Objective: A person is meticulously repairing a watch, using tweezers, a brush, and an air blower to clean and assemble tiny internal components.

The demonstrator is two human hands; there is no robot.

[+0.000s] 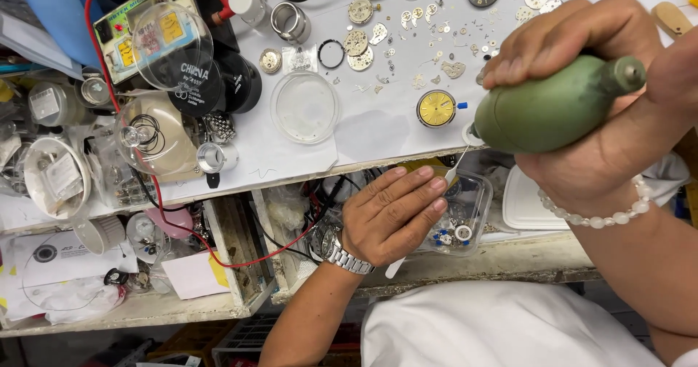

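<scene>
Head view, looking straight down: my right hand (582, 105) is clenched around a green rubber air blower (552, 109), fingers wrapped over its top and palm under it, with the nozzle end pointing left. The blower hangs over the front edge of the white bench (378, 130), just right of a yellow watch dial (436, 109) that lies flat near that edge. A bead bracelet (600, 218) circles the right wrist.

My left hand (396, 218) sits lower, in the open drawer below the bench edge, fingers close together and pinching a thin white-tipped stick (454, 169) that slants up toward the blower's nozzle. A metal wristwatch (345, 258) is on that wrist. The hand rests over the rim of a clear plastic box (472, 214) of small parts; a white lidded tub (527, 203) stands just beside it on the right.

I see little free room. The back of the bench is strewn with tiny watch plates and gears (407, 32). A clear round dish (305, 106) sits left of the dial, with a bare patch of white between them. The left side is crowded: a tester with a red wire (138, 29), glass domes and jars right up to the edge.
</scene>
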